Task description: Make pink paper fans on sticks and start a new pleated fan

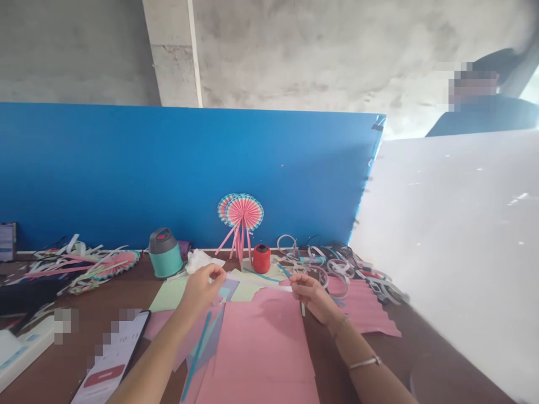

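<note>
My left hand (202, 287) and my right hand (310, 294) hold a thin white paper strip (256, 282) stretched between them, each pinching one end. The strip hangs just above a pink paper sheet (261, 342) lying on the brown table (46, 381). A blue paper strip (197, 350) lies under my left forearm, along the pink sheet's left side. A light green sheet (168, 294) lies beyond my left hand.
Pink and blue paper fans (241, 212) lean on the blue partition (126, 174). A red thread spool (261, 258), a teal jar (164, 253) and curled paper strips (332, 268) sit at the back. A phone (112, 359) lies front left. A white board (458, 235) walls the right.
</note>
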Available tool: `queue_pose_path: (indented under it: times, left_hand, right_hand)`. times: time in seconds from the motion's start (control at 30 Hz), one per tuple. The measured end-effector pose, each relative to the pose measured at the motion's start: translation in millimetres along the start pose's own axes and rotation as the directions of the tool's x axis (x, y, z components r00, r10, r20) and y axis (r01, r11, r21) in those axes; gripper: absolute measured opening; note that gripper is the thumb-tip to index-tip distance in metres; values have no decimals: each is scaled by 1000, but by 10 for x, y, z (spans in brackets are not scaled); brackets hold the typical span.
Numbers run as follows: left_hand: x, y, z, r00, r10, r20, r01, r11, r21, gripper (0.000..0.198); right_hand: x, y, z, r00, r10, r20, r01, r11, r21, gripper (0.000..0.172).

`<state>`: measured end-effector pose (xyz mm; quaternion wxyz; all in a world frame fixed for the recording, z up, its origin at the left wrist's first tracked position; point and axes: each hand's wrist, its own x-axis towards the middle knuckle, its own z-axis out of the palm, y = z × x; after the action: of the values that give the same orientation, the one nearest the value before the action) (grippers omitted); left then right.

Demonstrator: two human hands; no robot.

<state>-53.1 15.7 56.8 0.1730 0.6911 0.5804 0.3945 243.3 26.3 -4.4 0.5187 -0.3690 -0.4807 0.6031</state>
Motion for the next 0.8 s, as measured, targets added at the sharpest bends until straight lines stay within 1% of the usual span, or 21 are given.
queue_pose_path:
  times: [0.03, 0.07, 0.1, 0.2, 0.27, 0.4, 0.5, 0.6, 0.73, 0.8]
  left_hand:
    - [-1, -86, 58, 994, -87, 60, 87, 996, 1, 19]
    - [-5, -171, 121, 979, -172, 110, 171, 985, 15, 17]
    - [-12, -253, 188, 969, -208, 130, 206, 978, 29, 15]
    - [-43, -452, 380, 958, -256, 132, 249, 966, 69, 14]
    - [-68, -533, 476, 953, -277, 126, 266, 959, 98, 12]
    - [-123, -591, 577, 950, -285, 127, 268, 954, 135, 11]
    - [-170, -593, 610, 952, -281, 121, 261, 952, 162, 12]
    - [-211, -597, 633, 955, -274, 112, 251, 951, 183, 12]
    - [-240, -607, 653, 967, -237, 99, 214, 957, 198, 13]
    - [-247, -607, 656, 977, -195, 83, 175, 963, 204, 14]
  right_hand:
    - [12, 12, -6, 1000, 8, -21, -10, 998, -58, 24]
    - [27, 30, -11, 999, 23, -45, -29, 991, -130, 25]
    - [44, 56, -15, 996, 43, -76, -59, 975, -216, 25]
    - [102, 162, -30, 983, 61, -173, -140, 861, -490, 22]
    - [129, 229, -43, 979, 38, -199, -151, 793, -591, 21]
    - [136, 292, -66, 977, 14, -210, -156, 721, -675, 23]
    - [130, 305, -79, 974, 14, -226, -178, 664, -726, 25]
    - [130, 318, -88, 970, 22, -242, -201, 631, -750, 26]
    - [123, 330, -87, 967, 52, -248, -227, 619, -752, 27]
    - [114, 334, -88, 967, 56, -248, -228, 626, -746, 27]
